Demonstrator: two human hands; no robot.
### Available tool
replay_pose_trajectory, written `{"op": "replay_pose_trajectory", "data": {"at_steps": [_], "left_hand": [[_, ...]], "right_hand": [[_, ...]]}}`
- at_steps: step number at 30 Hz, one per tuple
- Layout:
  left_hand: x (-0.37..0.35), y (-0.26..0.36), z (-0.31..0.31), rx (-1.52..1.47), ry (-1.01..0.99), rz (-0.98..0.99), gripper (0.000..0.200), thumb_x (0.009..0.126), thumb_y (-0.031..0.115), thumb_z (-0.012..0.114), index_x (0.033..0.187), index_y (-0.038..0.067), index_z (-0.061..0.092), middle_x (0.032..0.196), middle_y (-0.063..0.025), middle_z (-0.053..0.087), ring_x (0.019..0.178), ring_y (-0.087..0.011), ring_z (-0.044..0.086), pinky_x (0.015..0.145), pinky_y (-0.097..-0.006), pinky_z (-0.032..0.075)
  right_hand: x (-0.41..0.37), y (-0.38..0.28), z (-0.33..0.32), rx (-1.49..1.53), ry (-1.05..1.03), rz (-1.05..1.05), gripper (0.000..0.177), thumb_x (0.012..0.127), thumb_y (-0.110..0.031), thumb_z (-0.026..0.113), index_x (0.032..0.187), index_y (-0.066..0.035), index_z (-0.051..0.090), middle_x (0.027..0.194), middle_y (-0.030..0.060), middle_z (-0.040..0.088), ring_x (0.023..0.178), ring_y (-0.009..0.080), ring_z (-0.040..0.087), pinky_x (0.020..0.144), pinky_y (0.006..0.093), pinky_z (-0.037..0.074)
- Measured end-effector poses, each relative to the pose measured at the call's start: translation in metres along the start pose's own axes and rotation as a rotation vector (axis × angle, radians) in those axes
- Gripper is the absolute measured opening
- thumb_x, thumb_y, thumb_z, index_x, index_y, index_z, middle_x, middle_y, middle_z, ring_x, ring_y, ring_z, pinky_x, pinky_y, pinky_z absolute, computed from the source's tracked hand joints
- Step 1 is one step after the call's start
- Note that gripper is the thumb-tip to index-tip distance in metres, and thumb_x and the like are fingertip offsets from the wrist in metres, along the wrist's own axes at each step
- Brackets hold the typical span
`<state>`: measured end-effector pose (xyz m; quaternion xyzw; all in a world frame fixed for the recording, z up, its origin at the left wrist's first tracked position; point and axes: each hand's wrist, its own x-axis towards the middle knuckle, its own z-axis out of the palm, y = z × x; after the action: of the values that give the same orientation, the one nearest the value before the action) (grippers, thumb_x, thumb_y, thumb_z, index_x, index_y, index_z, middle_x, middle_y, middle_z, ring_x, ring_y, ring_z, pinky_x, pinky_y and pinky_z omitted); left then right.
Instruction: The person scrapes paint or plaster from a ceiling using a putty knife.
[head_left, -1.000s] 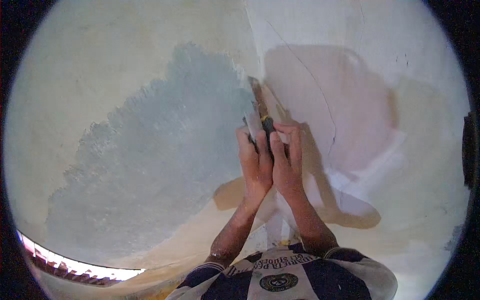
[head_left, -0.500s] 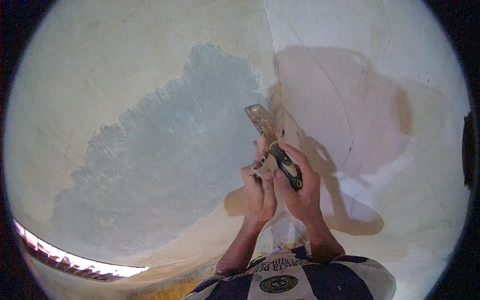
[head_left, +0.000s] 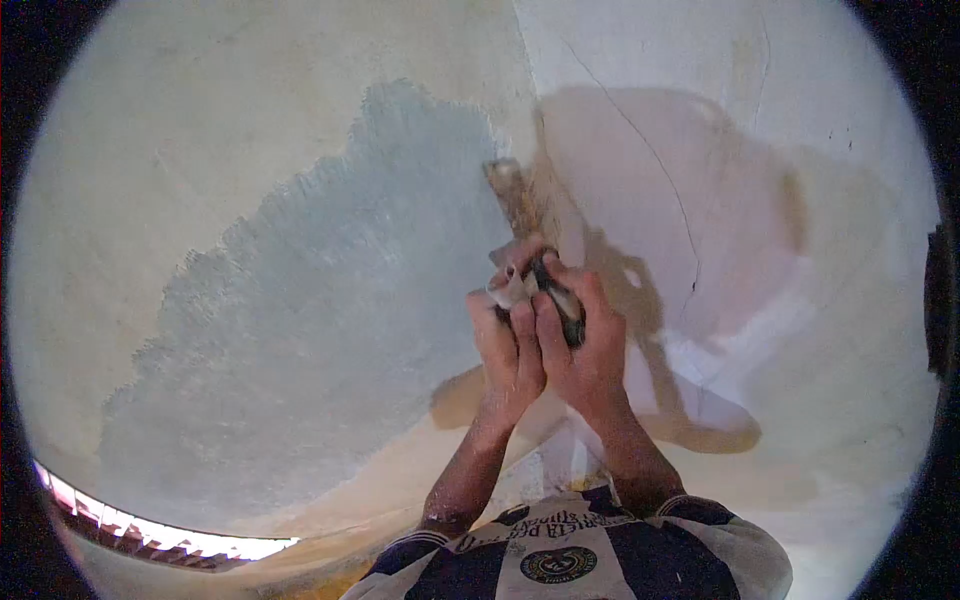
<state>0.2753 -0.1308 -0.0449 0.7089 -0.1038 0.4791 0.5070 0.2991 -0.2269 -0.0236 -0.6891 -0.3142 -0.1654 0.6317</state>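
A putty knife [head_left: 514, 198] points up and away from me, its blade stained brown and its handle black and tan. My right hand [head_left: 592, 345] is wrapped round that handle. Beside it, my left hand [head_left: 503, 350] is closed on a small pale crumpled piece [head_left: 513, 290], which could be cloth or paper; I cannot tell which. The two hands press close together, thumbs side by side. Left fingers reach across near the base of the blade. The blade overlaps the right edge of a grey-blue patch [head_left: 330, 290] on the wall in this view.
The beige wall [head_left: 230, 110] meets a paler wall [head_left: 640, 60] along a corner line. A thin crack [head_left: 672, 180] runs down the paler side, where my shadow falls. A bright curved opening [head_left: 150, 525] shows at lower left, and a dark object [head_left: 937, 300] stands at far right.
Both hands and the putty knife have moved up and slightly left. The blade looks blurred now, and the left fingers have shifted with the pale piece toward the blade's base.
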Motion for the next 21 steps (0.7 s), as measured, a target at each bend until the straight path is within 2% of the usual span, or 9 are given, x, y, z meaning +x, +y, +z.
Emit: {"op": "replay_pose_trajectory", "data": {"at_steps": [3,5,7,9,12,15,18,21], "left_hand": [[-0.013,-0.018,-0.005,0.027,0.037,0.064,0.036,0.104,0.025,0.036,0.124,-0.006,0.037,0.127,-0.0234,0.053,0.108,-0.0318,0.055,0.096,-0.0404,0.040],[0.017,0.007,-0.012,0.265,-0.023,0.146,0.035,0.104,0.024,0.038,0.122,-0.005,0.041,0.119,-0.0220,0.054,0.100,-0.0309,0.055,0.091,-0.0401,0.041],[0.015,0.012,-0.015,0.362,-0.038,0.096,0.034,0.103,0.023,0.039,0.121,-0.005,0.044,0.114,-0.0206,0.054,0.096,-0.0304,0.055,0.088,-0.0395,0.042],[0.002,0.000,-0.017,0.312,-0.011,0.009,0.033,0.103,0.022,0.039,0.121,-0.005,0.045,0.110,-0.0193,0.054,0.095,-0.0299,0.054,0.088,-0.0389,0.041],[0.004,-0.002,-0.010,0.191,0.003,0.073,0.032,0.103,0.020,0.038,0.123,-0.004,0.045,0.108,-0.0186,0.053,0.096,-0.0284,0.054,0.087,-0.0385,0.041],[0.031,0.002,-0.006,0.217,-0.046,0.057,0.032,0.104,0.023,0.037,0.120,-0.004,0.046,0.109,-0.0171,0.054,0.095,-0.0253,0.054,0.086,-0.0374,0.042],[0.022,-0.003,0.002,0.153,0.083,0.125,0.032,0.104,0.024,0.038,0.116,-0.002,0.049,0.108,-0.0163,0.054,0.094,-0.0240,0.054,0.087,-0.0376,0.042],[0.025,-0.006,0.003,0.156,0.071,0.082,0.032,0.104,0.025,0.038,0.115,-0.003,0.050,0.107,-0.0155,0.055,0.093,-0.0250,0.054,0.088,-0.0376,0.042]], "right_hand": [[-0.013,0.004,0.001,0.049,-0.023,-0.025,0.025,0.092,-0.013,0.059,0.112,0.001,0.057,0.099,0.0177,0.067,0.093,0.0248,0.068,0.080,0.0351,0.051],[0.005,0.009,0.010,0.062,-0.015,0.019,0.024,0.092,-0.013,0.059,0.111,0.001,0.056,0.099,0.0178,0.066,0.093,0.0244,0.066,0.081,0.0352,0.051],[0.005,0.010,0.011,0.060,0.001,0.025,0.025,0.092,-0.015,0.060,0.112,0.000,0.056,0.100,0.0188,0.065,0.094,0.0267,0.067,0.081,0.0367,0.051],[-0.004,0.008,0.013,0.062,0.040,-0.044,0.030,0.091,-0.019,0.062,0.115,-0.002,0.057,0.102,0.0205,0.066,0.096,0.0318,0.069,0.080,0.0396,0.053],[-0.008,0.013,0.005,0.115,0.002,-0.105,0.027,0.091,-0.017,0.063,0.112,-0.002,0.057,0.106,0.0194,0.064,0.100,0.0285,0.066,0.084,0.0381,0.051],[0.013,0.002,0.001,0.141,0.029,-0.041,0.028,0.091,-0.016,0.063,0.113,0.000,0.057,0.106,0.0175,0.064,0.102,0.0255,0.064,0.088,0.0361,0.049],[0.005,0.006,-0.001,0.171,0.016,-0.024,0.028,0.092,-0.017,0.063,0.112,0.001,0.058,0.105,0.0157,0.064,0.099,0.0235,0.063,0.088,0.0349,0.048],[0.015,0.011,0.006,0.158,0.080,-0.106,0.028,0.092,-0.017,0.064,0.112,0.001,0.058,0.105,0.0154,0.064,0.098,0.0229,0.063,0.088,0.0356,0.048]]}}
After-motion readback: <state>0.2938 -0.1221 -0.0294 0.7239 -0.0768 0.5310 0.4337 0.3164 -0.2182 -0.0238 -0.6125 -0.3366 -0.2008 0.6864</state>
